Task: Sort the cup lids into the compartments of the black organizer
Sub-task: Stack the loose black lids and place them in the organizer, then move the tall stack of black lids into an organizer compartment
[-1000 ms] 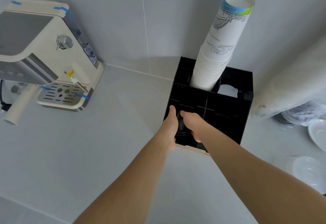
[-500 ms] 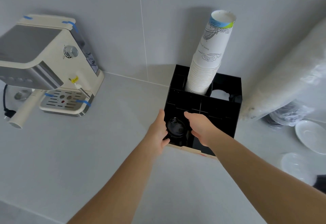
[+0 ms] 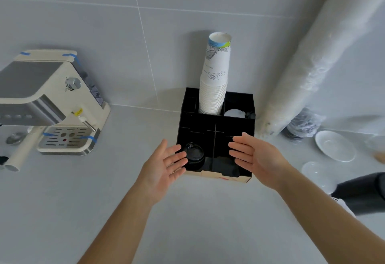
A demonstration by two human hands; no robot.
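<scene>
Both hands sitting open at the counter-side front of the black organizer [image 3: 216, 118], gripping nothing. Left hand [image 3: 161, 169] is hovering palm-in with fingers spread, fingertips just beside the stack of black lids [image 3: 194, 155]. Right hand [image 3: 257, 159] is facing it, fingers straight and together, over the front-right compartment. Lids are sitting in the front-left compartment. Paper cup stack [image 3: 214, 82] is standing in a rear compartment, a white lid [image 3: 234, 113] lying beside it at rear right. Espresso machine [image 3: 52, 101] is sitting toward the counter's left edge, white saucers [image 3: 334, 149] toward the right.
</scene>
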